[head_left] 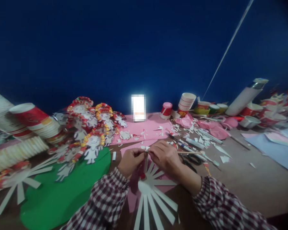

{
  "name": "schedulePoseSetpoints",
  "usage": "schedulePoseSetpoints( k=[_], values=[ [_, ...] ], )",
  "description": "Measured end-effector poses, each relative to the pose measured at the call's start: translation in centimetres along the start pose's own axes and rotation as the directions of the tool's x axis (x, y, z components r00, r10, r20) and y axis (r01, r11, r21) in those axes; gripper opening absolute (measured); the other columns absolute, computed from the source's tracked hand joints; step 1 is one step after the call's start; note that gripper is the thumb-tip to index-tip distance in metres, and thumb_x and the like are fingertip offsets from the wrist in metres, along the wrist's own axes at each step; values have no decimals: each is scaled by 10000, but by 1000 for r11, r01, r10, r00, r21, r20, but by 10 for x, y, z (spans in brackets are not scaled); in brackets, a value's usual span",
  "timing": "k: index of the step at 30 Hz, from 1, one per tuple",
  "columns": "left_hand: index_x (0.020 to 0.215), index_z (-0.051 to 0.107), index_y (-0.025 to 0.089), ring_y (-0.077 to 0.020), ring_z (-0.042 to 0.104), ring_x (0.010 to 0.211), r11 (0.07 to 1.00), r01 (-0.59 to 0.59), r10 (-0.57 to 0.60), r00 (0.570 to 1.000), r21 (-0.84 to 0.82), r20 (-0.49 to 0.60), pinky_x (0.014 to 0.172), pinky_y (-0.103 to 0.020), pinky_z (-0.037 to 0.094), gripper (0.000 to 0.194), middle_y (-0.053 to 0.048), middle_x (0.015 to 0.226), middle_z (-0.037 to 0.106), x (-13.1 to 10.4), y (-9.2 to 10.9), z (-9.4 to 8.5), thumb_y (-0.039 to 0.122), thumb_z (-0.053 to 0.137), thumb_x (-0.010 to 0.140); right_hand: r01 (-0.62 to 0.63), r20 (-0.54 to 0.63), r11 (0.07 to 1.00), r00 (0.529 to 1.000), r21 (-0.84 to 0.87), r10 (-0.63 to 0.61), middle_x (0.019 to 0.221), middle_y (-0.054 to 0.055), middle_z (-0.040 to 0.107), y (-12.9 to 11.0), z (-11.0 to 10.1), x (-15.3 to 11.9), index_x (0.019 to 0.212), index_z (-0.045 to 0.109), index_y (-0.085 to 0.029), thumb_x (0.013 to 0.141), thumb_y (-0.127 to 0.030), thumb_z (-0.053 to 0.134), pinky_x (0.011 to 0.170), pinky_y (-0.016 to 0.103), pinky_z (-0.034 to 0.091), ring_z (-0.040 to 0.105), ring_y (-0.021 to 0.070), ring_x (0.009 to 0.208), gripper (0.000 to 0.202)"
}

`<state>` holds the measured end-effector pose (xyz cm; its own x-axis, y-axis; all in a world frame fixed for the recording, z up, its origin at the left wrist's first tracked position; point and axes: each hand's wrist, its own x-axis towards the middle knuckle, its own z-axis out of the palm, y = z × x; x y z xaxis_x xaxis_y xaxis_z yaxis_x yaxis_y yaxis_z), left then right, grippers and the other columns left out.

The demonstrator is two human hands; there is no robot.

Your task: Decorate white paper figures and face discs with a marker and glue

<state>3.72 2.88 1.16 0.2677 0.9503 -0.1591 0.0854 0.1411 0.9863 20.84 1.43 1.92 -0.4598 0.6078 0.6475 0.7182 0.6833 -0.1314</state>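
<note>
A white paper cup (145, 187), cut into long strips that fan out round its base, lies in front of me on pink paper. My left hand (131, 162) is closed in a pinch at the tip of one strip on its far side. My right hand (166, 158) pinches at the same tip, its fingers almost meeting those of the left. A small white bit of paper shows between the fingertips, and the fingers partly hide the strip's end. A little red patch shows beside the strips, under my left wrist.
Left are a green sheet (86, 185), cup-paper figures (92, 145) with red and yellow curled rims, and stacked cups (38, 121). Scissors (193, 159), pens and paper scraps (201, 139) lie right. Behind stand a bright pixelated screen (138, 108) and more cups (186, 103).
</note>
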Motion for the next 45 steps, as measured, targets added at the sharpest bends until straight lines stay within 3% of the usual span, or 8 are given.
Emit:
schedulePoseSetpoints(
  k=[6,14,21,32,41,45],
  values=[
    [548,563,163,-82,407,446,998,-4,7,999,56,-49,456,-208,307,226,46,468,495,0,-3,0,364,644,611,34,9,999,999,4,-34,778,60,639,-2,-2,1,816,625,-155,903,-162,495,731,286,465,543,178,791,157],
    [613,565,160,-74,383,425,997,53,-52,998,-54,26,441,-200,286,203,52,471,484,-2,-5,1,347,643,610,96,14,995,995,3,-96,786,65,629,0,-3,1,856,625,-160,913,-169,481,760,299,459,533,180,816,156],
    [606,559,150,-74,381,436,1000,-19,20,1000,-21,12,433,-204,272,418,33,487,487,-2,-8,1,552,621,706,137,26,989,990,-50,-136,776,72,630,1,-3,2,864,629,-149,913,-153,471,759,296,466,535,184,818,165],
    [668,612,133,-82,396,484,991,-109,113,992,80,-47,466,-204,308,371,22,537,503,1,-12,-1,497,625,738,1,7,1000,1000,-4,-1,821,65,663,2,-2,0,927,631,-165,907,-195,497,745,294,474,569,178,812,139],
    [693,682,131,-115,496,539,982,-130,143,986,136,-86,495,-211,372,303,-23,604,621,-3,-1,1,433,654,702,19,3,1000,1000,7,-19,772,56,658,0,-4,2,870,645,-175,885,-174,511,742,283,477,577,170,797,135],
    [732,703,132,-105,470,483,989,-107,116,989,102,-95,450,-208,350,302,-8,551,604,-3,-1,2,429,666,687,12,0,1000,1000,26,-12,771,54,662,-2,-5,2,875,655,-173,893,-179,500,740,287,478,572,172,795,156]
  ],
)
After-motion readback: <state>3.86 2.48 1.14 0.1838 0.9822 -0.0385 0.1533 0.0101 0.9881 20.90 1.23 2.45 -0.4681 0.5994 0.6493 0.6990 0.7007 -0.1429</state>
